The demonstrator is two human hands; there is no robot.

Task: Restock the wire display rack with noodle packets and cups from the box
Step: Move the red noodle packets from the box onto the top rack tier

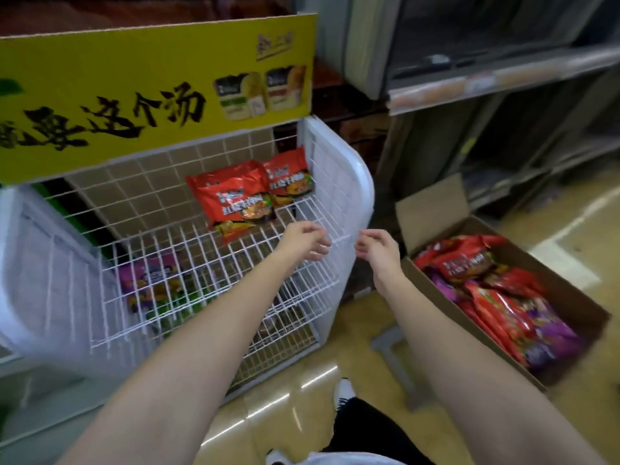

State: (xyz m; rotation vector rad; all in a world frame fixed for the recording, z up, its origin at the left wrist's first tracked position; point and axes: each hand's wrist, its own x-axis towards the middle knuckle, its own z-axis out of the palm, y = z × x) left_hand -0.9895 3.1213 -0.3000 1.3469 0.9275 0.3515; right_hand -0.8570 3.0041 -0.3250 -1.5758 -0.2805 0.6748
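Note:
The white wire display rack [188, 250] stands in front of me. Two red noodle packets [235, 196] [290, 176] lie at the back right of its top shelf. A purple packet [151, 280] shows through the wires on the shelf below. My left hand [307, 239] hovers over the top shelf's front right part, fingers loosely curled and holding nothing. My right hand [379, 246] hangs just past the rack's right edge, fingers also loosely curled and empty. The open cardboard box [567, 297] on the floor to the right holds several red and purple packets [500, 297].
A yellow cardboard sign [151, 95] tops the rack. Grey store shelving [503, 78] rises at the right behind the box. A grey frame [392, 357] lies on the glossy floor between rack and box. My shoe [344, 394] is below.

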